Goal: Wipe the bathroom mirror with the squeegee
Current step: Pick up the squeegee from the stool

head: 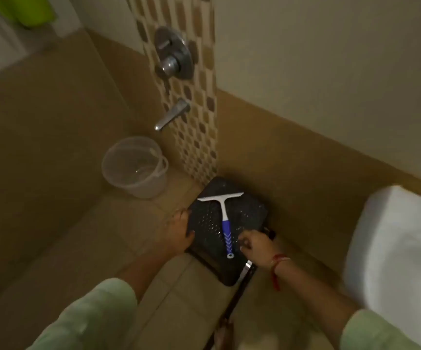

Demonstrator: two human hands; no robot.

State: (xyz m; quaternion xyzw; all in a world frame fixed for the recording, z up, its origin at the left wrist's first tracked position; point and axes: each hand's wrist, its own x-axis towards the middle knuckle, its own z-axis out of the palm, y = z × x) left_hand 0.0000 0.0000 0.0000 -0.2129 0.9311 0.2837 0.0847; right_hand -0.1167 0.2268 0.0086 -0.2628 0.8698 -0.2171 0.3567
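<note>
A squeegee with a white blade and a blue handle lies flat on a black perforated stool on the floor, blade pointing away from me. My left hand grips the stool's left edge. My right hand is just right of the squeegee's handle, over the stool's right side, fingers curled and nothing visibly in them. Whether it touches the handle I cannot tell. No mirror is in view.
A clear plastic bucket stands on the floor left of the stool under a wall spout and a round mixer valve. A white basin juts in at the right. Tiled walls close in behind the stool.
</note>
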